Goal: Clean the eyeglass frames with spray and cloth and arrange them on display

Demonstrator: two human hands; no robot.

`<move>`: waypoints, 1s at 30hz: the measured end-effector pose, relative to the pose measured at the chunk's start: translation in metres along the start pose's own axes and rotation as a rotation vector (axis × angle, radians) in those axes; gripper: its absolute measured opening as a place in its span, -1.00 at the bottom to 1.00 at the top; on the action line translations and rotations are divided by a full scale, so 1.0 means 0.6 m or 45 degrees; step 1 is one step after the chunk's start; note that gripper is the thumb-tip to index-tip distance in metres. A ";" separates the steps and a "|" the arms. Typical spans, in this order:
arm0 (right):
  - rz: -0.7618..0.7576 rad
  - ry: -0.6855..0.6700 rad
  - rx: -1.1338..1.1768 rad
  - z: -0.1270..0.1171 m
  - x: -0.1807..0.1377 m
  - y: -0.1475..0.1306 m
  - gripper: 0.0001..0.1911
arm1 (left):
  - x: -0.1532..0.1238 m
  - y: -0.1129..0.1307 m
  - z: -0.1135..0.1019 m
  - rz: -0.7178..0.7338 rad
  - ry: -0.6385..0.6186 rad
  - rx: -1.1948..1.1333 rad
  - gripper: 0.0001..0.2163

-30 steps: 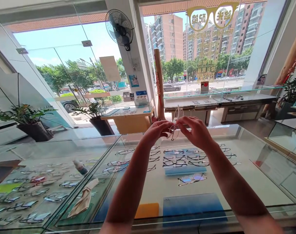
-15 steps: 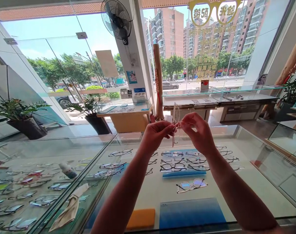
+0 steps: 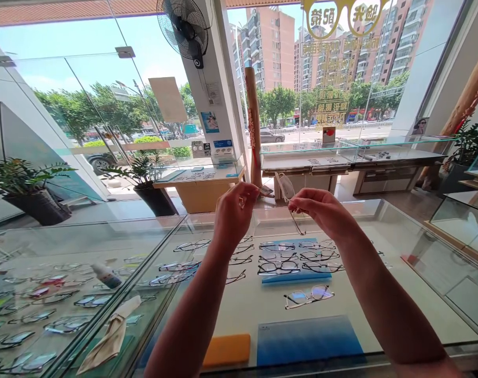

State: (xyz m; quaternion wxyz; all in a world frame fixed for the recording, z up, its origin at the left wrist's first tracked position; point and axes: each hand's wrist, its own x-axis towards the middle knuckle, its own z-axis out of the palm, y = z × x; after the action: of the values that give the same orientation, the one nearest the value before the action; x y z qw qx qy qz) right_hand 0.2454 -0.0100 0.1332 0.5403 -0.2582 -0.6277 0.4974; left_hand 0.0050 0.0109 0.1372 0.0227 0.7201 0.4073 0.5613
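Thin-rimmed eyeglasses (image 3: 287, 187) are held up above the glass counter, one clear lens pointing upward and a slim part hanging below. My right hand (image 3: 320, 210) is closed on them, thumb and fingers pinching the frame. To their left, my left hand (image 3: 236, 212) is raised with its fingertips pinched. A small thin piece (image 3: 266, 190) sticks out from those fingertips; whether it belongs to the eyeglasses is unclear. Under my hands, several dark-framed glasses (image 3: 279, 269) lie in rows on a blue display board (image 3: 313, 278). Nearer me rests a light-framed pair (image 3: 309, 297).
A blue gradient sheet (image 3: 308, 341) and an orange case (image 3: 228, 350) lie near the front edge. Left are a beige cloth (image 3: 111, 336), a white bottle (image 3: 106, 275) and many more glasses. Beyond the counter stand potted plants (image 3: 146, 184), a wooden post (image 3: 252, 126) and further display cases (image 3: 302, 163).
My hands, close together at the eyeglasses before, have moved apart; the left went leftward. The eyeglasses stay in my right hand and are now tilted. The view has shifted slightly.
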 end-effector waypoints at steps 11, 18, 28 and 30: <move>0.189 -0.141 0.196 -0.013 -0.009 -0.012 -0.80 | 0.002 0.002 -0.004 0.168 0.292 0.216 -0.85; 0.126 -0.153 0.279 -0.006 -0.013 -0.022 -0.77 | -0.039 0.066 0.017 0.595 -0.261 0.253 -0.87; 0.007 0.034 0.189 -0.016 -0.013 -0.034 -0.73 | -0.053 0.059 0.043 0.356 -0.328 0.188 -0.77; -0.023 0.054 0.180 -0.015 -0.012 -0.034 -0.75 | -0.058 0.060 0.044 0.271 -0.326 0.112 -0.77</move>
State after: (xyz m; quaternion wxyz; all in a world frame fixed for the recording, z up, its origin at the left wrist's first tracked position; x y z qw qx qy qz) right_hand 0.2604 -0.0210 0.1480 0.5747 -0.2242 -0.5819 0.5300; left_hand 0.0460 -0.0234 0.1174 -0.0169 0.8251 0.3467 0.4458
